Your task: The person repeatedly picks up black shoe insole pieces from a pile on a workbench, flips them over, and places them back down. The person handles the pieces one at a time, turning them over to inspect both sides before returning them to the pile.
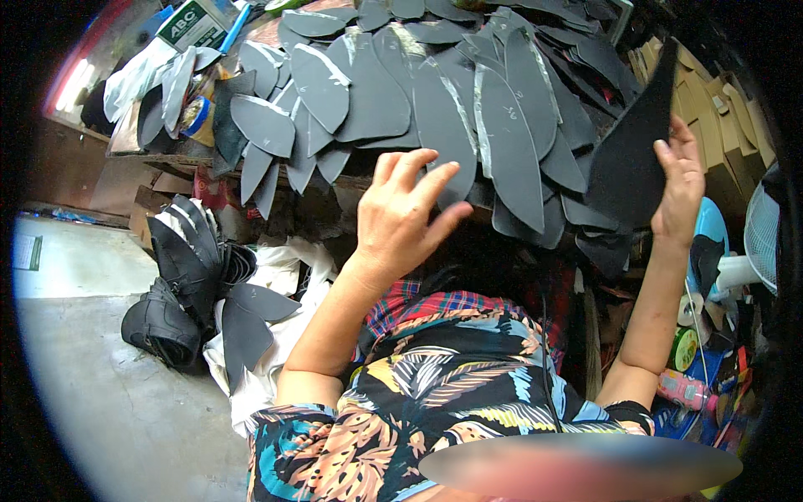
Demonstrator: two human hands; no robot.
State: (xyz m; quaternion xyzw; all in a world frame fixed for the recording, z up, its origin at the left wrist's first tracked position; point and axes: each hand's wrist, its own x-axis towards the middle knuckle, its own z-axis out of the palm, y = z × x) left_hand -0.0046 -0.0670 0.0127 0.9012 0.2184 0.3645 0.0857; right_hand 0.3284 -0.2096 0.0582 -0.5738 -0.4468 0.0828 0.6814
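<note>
The right hand [679, 188] holds up one dark, pointed shoe-upper piece [631, 159], its fingers [686, 142] curled round the piece's right edge. The left hand [401, 213] hovers with fingers spread and holds nothing, just in front of the overlapping grey cut pieces [435, 92] heaped across the tabletop (dozens, fanned like scales). More dark pieces [209, 268] lie bundled on the floor [109, 402] to the left.

Grey concrete floor [125, 393], cluttered workbench [159, 159], white fan [763, 234]
</note>
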